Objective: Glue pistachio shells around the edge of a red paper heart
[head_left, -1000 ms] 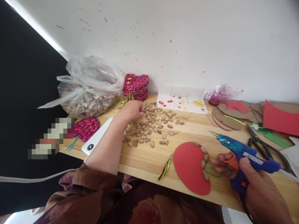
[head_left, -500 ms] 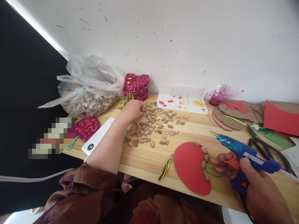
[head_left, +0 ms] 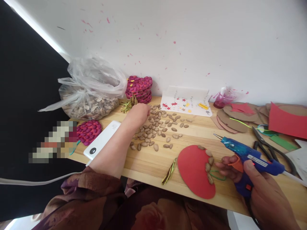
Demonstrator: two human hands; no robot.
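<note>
My left hand [head_left: 141,114] reaches to the back edge of a spread of brown nut shells [head_left: 156,124]. Its fingers are curled closed and point down at the shells; what they pinch, if anything, is hidden. My right hand [head_left: 266,191] grips a blue glue gun [head_left: 251,155], fingers round its orange trigger, the metal nozzle pointing left. Below the nozzle, a rounded red piece [head_left: 193,172] lies flat with several shells along its right edge. A yellow-and-dark tassel [head_left: 169,172] sticks out at its left, and a green cord loop at its right.
Behind my left arm stand a plastic bag of shells [head_left: 91,103] and stacked purple shell-covered pieces [head_left: 140,88]. A white phone [head_left: 102,140] lies beside the forearm. Star-dotted paper [head_left: 185,100], a pink-stained cup [head_left: 222,98], cardboard shapes [head_left: 236,123] and black-handled scissors [head_left: 270,148] line the back and right.
My left hand has shifted slightly right over the shells, its fingertips now turned lower. The right hand holds the glue gun almost in the same place; the view has moved a little.
</note>
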